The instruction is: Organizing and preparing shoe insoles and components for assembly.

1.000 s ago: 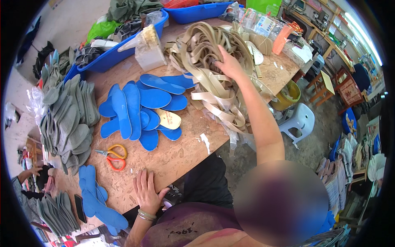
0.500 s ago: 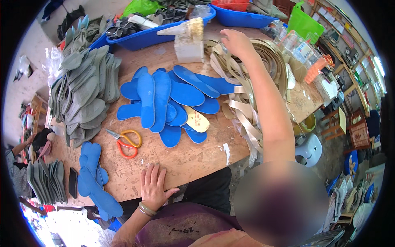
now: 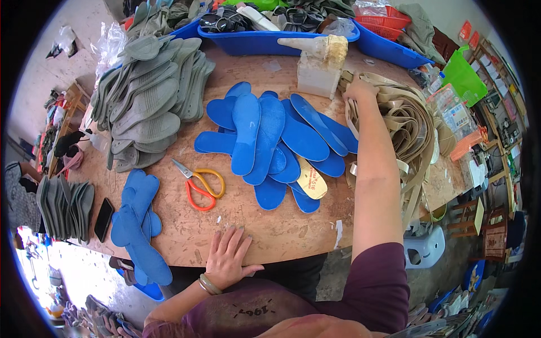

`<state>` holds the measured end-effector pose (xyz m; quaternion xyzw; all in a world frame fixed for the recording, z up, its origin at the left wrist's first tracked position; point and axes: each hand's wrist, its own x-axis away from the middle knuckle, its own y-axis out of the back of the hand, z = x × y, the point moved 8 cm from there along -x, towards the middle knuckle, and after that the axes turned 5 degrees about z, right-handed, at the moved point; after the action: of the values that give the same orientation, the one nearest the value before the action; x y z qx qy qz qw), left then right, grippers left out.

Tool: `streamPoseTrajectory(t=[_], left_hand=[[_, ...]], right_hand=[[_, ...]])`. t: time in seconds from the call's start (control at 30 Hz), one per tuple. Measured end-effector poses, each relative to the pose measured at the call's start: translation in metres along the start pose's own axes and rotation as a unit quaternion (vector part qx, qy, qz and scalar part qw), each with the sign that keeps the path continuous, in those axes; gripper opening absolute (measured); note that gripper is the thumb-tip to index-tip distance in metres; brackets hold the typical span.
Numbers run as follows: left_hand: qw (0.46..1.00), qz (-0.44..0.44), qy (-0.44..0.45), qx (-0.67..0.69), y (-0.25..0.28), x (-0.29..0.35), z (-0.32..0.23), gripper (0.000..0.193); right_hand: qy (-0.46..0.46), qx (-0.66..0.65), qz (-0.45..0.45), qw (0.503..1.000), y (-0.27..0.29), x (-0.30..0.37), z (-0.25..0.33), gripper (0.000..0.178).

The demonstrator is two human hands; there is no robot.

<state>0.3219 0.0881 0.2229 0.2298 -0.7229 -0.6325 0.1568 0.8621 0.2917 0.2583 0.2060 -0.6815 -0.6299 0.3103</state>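
Observation:
My left hand [image 3: 230, 256] lies flat on the table's front edge, fingers spread, a bangle on its wrist. My right arm reaches far across, and my right hand [image 3: 360, 89] is closed on a beige strap [image 3: 350, 112] at the left side of a big loose coil of straps [image 3: 408, 121]; its fingertips are partly hidden. Left of that arm lies a heap of blue insoles [image 3: 304, 138], one turned to show its cream underside [image 3: 311, 179]. Scissors [image 3: 205, 183] with orange and yellow handles rest between the heap and my left hand.
Grey insoles [image 3: 149, 96] are stacked at the left, with more blue insoles [image 3: 138, 225] and a black phone-like slab [image 3: 103, 219] nearer me. A white box [image 3: 318, 76] with a crusted bottle on top stands behind the heap. Blue tubs [image 3: 270, 45] line the back; a stool [image 3: 425, 248] stands right.
My right hand has gone from hovering over the coil to gripping a strap at its left side. Loose strap loops left of the forearm have shifted right. The whole view has moved; my left hand stays put.

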Motion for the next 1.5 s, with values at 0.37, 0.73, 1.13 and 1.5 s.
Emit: streamPoseTrajectory(t=[0.37, 0.73, 1.13, 1.5], left_hand=[[1.000, -0.017, -0.008, 0.006, 0.007, 0.001, -0.001, 0.076], [1.000, -0.017, -0.009, 0.008, 0.005, 0.004, -0.001, 0.077], [1.000, -0.026, -0.012, 0.011, 0.003, 0.009, -0.001, 0.077], [0.999, -0.039, -0.015, 0.005, 0.004, 0.011, -0.004, 0.075]], right_hand=[[0.087, -0.427, -0.228, 0.871, 0.050, -0.009, -0.067, 0.083], [0.256, -0.695, -0.283, 0.610, 0.181, 0.069, -0.113, 0.067], [0.301, -0.758, -0.367, 0.448, 0.233, 0.152, -0.215, 0.074], [0.303, -0.717, -0.400, 0.484, 0.306, 0.275, -0.270, 0.049]])
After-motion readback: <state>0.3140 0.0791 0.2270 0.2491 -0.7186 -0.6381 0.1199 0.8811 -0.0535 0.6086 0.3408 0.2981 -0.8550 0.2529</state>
